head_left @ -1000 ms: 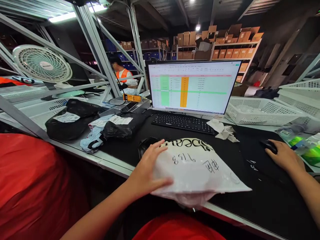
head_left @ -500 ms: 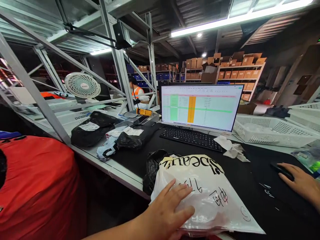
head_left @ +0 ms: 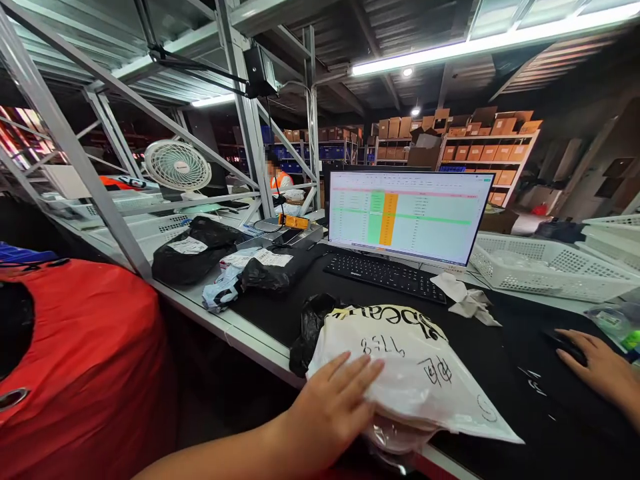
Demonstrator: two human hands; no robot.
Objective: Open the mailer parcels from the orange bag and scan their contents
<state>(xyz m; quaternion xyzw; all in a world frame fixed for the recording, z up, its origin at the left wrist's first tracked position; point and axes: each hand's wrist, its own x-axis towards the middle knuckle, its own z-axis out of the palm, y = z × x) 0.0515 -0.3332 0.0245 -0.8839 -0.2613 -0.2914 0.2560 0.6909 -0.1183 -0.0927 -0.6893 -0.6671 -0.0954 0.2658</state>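
A white plastic mailer bag (head_left: 400, 373) with black printed letters and handwritten marks lies at the near edge of the desk. My left hand (head_left: 340, 393) grips its near left side, fingers stretched over the top and thumb at the raised lower edge. Clear plastic (head_left: 395, 437) shows under that edge. Behind the bag's left end is a crumpled black plastic bag (head_left: 311, 333). On the right, my right hand (head_left: 597, 363) rests around a black computer mouse (head_left: 570, 347). The monitor (head_left: 407, 217) shows a coloured spreadsheet, with a black keyboard (head_left: 383, 275) below it.
Black parcels (head_left: 197, 250) and a pale blue-and-white package (head_left: 223, 290) lie on the left of the desk. Crumpled tissue (head_left: 465, 300) and a white perforated basket (head_left: 545, 267) are on the right. A large red bag (head_left: 95, 347) stands left, near a metal post and a fan (head_left: 177, 165).
My left hand has shifted slightly left and its thumb has moved in to the bag's edge. The bag's near edge is raised, baring clear plastic. On screen, the green column has moved right.
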